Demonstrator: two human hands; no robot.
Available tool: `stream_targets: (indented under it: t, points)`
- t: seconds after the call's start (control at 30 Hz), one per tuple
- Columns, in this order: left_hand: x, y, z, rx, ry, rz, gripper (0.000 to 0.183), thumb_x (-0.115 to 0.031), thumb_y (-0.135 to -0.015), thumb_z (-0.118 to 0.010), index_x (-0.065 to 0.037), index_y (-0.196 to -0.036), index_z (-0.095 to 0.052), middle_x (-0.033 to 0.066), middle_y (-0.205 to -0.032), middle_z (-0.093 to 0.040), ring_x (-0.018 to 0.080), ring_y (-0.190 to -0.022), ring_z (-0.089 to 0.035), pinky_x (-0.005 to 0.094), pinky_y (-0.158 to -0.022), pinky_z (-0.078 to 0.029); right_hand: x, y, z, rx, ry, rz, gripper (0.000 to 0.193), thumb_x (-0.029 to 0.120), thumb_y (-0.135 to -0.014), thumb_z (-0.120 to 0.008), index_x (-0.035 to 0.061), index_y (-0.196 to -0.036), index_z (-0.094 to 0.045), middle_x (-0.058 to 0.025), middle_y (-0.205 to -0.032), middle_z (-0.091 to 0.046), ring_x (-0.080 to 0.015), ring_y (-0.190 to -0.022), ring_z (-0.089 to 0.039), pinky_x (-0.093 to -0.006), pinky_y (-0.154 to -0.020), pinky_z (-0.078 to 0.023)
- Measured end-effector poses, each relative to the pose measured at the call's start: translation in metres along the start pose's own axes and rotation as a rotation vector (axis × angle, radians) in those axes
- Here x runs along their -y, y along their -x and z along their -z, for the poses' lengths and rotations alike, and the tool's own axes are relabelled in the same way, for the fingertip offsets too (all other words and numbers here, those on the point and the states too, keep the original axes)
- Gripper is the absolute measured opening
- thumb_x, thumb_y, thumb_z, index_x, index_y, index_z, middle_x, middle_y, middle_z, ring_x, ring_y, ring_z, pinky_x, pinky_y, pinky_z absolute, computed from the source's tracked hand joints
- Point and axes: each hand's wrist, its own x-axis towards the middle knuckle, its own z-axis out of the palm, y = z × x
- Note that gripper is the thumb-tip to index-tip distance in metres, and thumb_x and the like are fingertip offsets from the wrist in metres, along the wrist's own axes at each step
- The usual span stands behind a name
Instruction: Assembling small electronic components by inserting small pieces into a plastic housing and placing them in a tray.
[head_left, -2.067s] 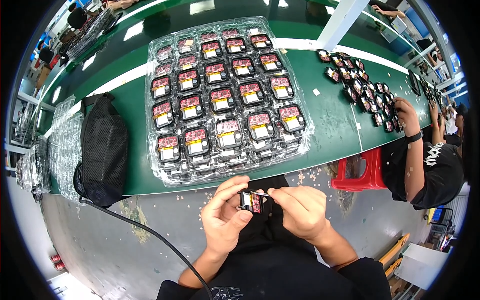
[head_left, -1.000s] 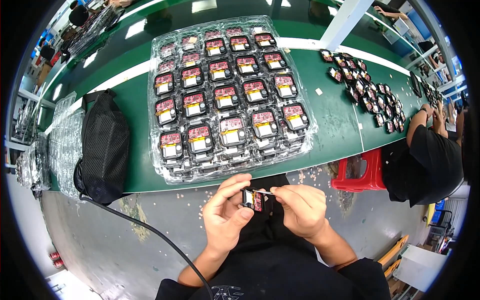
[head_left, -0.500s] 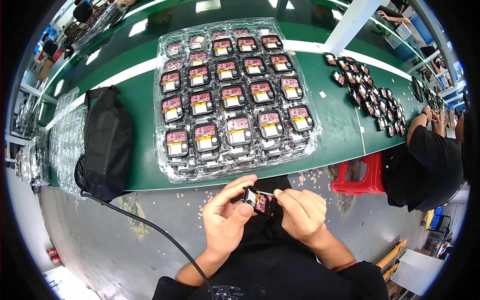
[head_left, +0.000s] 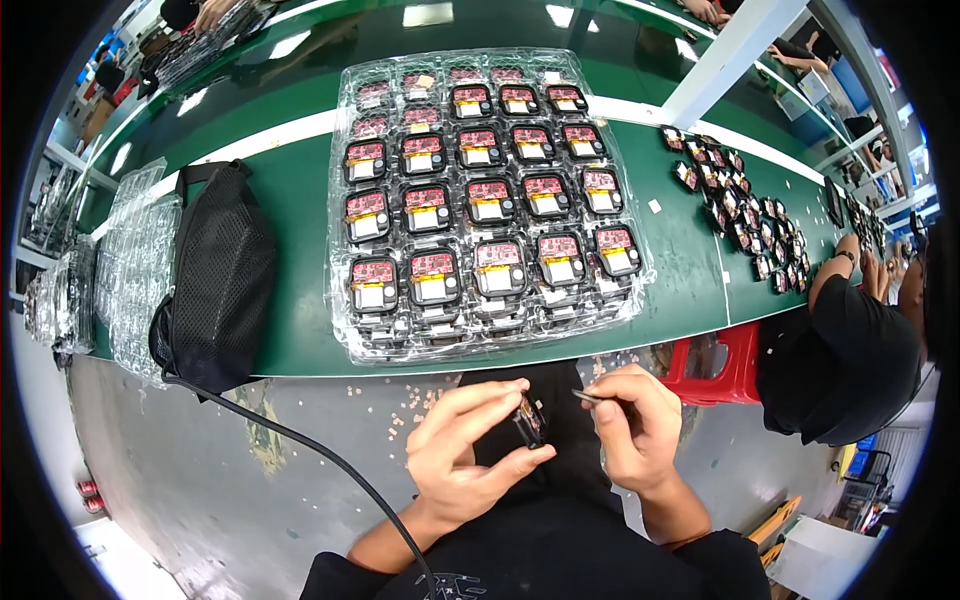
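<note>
My left hand pinches a small black-framed electronic module by its edges, thumb below and fingers above. The module is tilted nearly edge-on, so only a sliver of its red circuit board shows. To its right, my right hand is closed around a thin metal tool; most of the tool is hidden in the fingers and its exact kind is unclear. The tool's tip points at the module, with a gap between. Beyond both hands, stacked clear plastic trays hold rows of similar modules with red boards and white-and-yellow parts.
A black mesh bag with a black cable lies left on the green table, beside more clear trays. Loose modules are piled right, near a seated person and a red stool. Scraps litter the floor.
The tool has come away from the module as my right hand moved right. My left hand has turned the module from face-up to nearly edge-on. The view has shifted slightly.
</note>
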Motion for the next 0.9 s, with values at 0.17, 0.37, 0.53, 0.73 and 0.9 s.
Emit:
stream_targets:
  t: [0.17, 0.37, 0.53, 0.73, 0.9]
  points:
    - [-0.007, -0.005, -0.004, -0.05, -0.309, -0.27, 0.069, -0.015, -0.074, -0.093, 0.0, -0.132, -0.058, 0.0187, -0.111, -0.069, 0.0374, -0.103, -0.071, 0.0456, -0.085, -0.061, 0.043, -0.026, -0.001, 0.244, -0.184, -0.019, 0.041, 0.012, -0.077, -0.087, -0.0012, -0.111, -0.069, -0.0147, -0.103, -0.072, -0.0181, -0.071, -0.07, -0.0261, -0.058, -0.054]
    - [-0.009, -0.006, 0.004, -0.18, -0.346, -0.309, 0.074, -0.006, -0.084, -0.084, -0.005, -0.146, -0.043, 0.0245, -0.126, -0.059, 0.0371, -0.108, -0.069, 0.0462, -0.095, -0.059, 0.052, -0.071, -0.001, 0.258, 0.003, 0.148, 0.03, 0.0, -0.079, -0.08, 0.0003, -0.107, -0.072, -0.0156, -0.097, -0.075, -0.0261, -0.08, -0.075, -0.0326, -0.067, -0.06]
    - [-0.008, 0.0, 0.01, -0.171, -0.253, -0.267, 0.082, 0.0, -0.084, -0.081, -0.006, -0.151, -0.034, 0.0259, -0.131, -0.054, 0.0342, -0.109, -0.069, 0.0448, -0.097, -0.058, 0.034, -0.161, -0.018, -0.046, 0.271, 0.497, 0.031, -0.003, -0.079, -0.076, 0.0041, -0.109, -0.072, -0.0142, -0.099, -0.073, -0.0295, -0.085, -0.074, -0.0347, -0.072, -0.06]
    - [-0.009, 0.021, 0.009, -0.136, -0.237, -0.118, 0.071, 0.007, -0.083, -0.077, -0.004, -0.145, -0.043, 0.0224, -0.125, -0.061, 0.0285, -0.094, -0.075, 0.0374, -0.087, -0.057, 0.005, -0.248, -0.06, 0.089, 0.449, 0.538, 0.016, 0.011, -0.086, -0.071, 0.0034, -0.1, -0.072, -0.0093, -0.1, -0.071, -0.0341, -0.091, -0.07, -0.0437, -0.078, -0.058]
    - [-0.012, 0.024, 0.012, -0.113, -0.244, -0.07, 0.066, 0.01, -0.082, -0.074, -0.003, -0.141, -0.048, 0.0217, -0.122, -0.064, 0.0277, -0.092, -0.075, 0.0371, -0.086, -0.057, -0.007, -0.271, -0.076, 0.31, 0.543, 0.386, 0.022, 0.011, -0.086, -0.065, 0.0026, -0.103, -0.075, -0.014, -0.108, -0.07, -0.0358, -0.102, -0.067, -0.046, -0.091, -0.054]
